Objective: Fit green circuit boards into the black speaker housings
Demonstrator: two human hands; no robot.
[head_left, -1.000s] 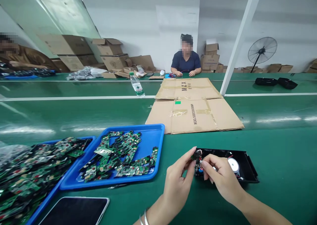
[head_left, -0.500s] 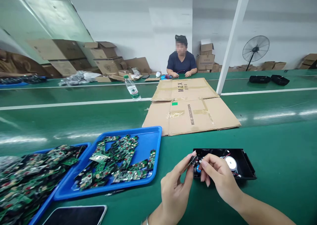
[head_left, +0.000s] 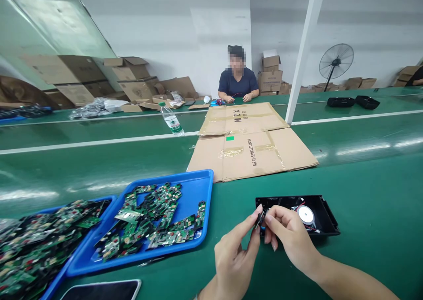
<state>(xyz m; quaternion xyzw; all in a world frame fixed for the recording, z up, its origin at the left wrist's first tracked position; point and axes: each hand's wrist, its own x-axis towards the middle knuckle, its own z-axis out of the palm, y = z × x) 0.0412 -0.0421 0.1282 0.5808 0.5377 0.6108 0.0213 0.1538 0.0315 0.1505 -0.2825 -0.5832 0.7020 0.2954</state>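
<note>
My left hand pinches a small dark circuit board between thumb and fingertips, over the left end of a black plastic case. Against the board's right side, my right hand has its thumb and index finger pressed together; what they grip is too small and covered to name. Inside the open case lies a round white speaker with thin red and black wires around it. Part of a blue component shows between the hands, just under the board.
A blue tray of green circuit boards stands left of my hands, beside a fuller one. A phone lies at the front edge. Flattened cardboard, a bottle and a seated person are beyond.
The whole view has shifted slightly. Between my fingers the board has turned a little more edge-on, and the blue component is now more covered. Both hands keep their hold.
</note>
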